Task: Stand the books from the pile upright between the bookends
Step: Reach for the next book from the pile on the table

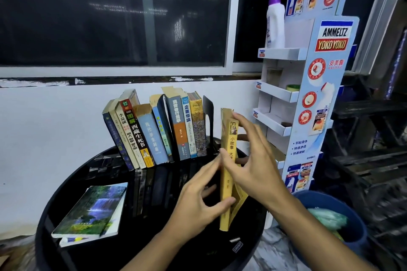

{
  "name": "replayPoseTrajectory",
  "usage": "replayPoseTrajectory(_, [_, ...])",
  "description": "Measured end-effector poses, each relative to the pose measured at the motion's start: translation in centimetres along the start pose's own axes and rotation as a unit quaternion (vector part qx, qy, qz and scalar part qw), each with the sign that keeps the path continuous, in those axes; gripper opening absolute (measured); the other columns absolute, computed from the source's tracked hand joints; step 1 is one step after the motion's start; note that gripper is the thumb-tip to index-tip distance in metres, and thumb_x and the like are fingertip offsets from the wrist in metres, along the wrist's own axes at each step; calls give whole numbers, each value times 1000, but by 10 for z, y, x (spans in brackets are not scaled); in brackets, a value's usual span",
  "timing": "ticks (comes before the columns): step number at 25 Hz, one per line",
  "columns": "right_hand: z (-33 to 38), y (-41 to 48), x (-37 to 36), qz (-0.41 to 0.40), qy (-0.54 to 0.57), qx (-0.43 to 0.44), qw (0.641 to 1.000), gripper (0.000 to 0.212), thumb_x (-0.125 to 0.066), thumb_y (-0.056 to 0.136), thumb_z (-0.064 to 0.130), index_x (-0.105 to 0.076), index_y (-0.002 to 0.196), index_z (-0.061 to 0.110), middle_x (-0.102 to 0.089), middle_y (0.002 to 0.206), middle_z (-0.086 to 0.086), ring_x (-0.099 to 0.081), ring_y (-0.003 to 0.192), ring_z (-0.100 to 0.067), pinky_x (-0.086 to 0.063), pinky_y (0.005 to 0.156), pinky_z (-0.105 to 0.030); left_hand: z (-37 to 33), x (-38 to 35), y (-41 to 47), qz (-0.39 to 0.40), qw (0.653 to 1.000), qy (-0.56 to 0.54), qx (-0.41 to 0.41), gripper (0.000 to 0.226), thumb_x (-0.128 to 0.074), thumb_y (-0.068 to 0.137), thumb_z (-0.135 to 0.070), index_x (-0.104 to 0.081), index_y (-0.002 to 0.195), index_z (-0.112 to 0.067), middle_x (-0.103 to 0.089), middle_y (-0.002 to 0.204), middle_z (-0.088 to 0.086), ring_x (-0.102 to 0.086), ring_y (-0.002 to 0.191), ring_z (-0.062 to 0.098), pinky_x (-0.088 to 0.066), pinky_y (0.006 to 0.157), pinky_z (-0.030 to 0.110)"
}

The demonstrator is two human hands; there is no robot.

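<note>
I am holding the yellow book (pixel 227 185) upright at the right of the surface (pixel 154 237), just beside the black bookend (pixel 208 114). My left hand (pixel 198 202) is pinching its lower spine. My right hand (pixel 255 156) is spreading its fingers over the cover, thumb hooking the spine, so both grips are closed on it.

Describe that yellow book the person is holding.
The yellow book is a worn paperback, its edges frayed, with black Chinese characters and a small picture on its spine. It stands upright, spine toward the camera, over the round black table, right of the black bookend. The left hand grips its lower part; the right hand its upper.
</note>
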State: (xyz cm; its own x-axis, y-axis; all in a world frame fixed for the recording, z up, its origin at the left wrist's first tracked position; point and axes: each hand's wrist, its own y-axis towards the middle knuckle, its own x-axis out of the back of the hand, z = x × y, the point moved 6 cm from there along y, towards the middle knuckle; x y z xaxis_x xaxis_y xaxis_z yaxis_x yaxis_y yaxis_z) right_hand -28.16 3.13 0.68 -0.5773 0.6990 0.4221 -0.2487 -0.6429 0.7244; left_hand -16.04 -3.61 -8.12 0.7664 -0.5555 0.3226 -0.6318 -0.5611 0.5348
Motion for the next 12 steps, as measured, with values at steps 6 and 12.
replayPoseTrajectory(6, [-2, 1, 17, -18, -20, -24, 999, 58, -71, 87, 18, -41, 134, 35, -58, 125, 12, -57, 115, -3, -54, 96, -37, 2, -24, -2, 18, 1000, -15, 19, 93, -84, 82, -27, -30, 154, -48, -24, 159, -32, -31, 145, -5, -51, 106, 34])
replayPoseTrajectory(12, [2, 0, 26, -20, -51, -35, 998, 51, -73, 90, 24, -40, 127, 36, -60, 107, 26, -62, 101, -1, -55, 83, -25, 12, -36, -8, -1, 996, -68, 63, 94, -86, 80, -28, -31, 150, -57, -29, 157, -31, -32, 144, -6, -58, 95, 34])
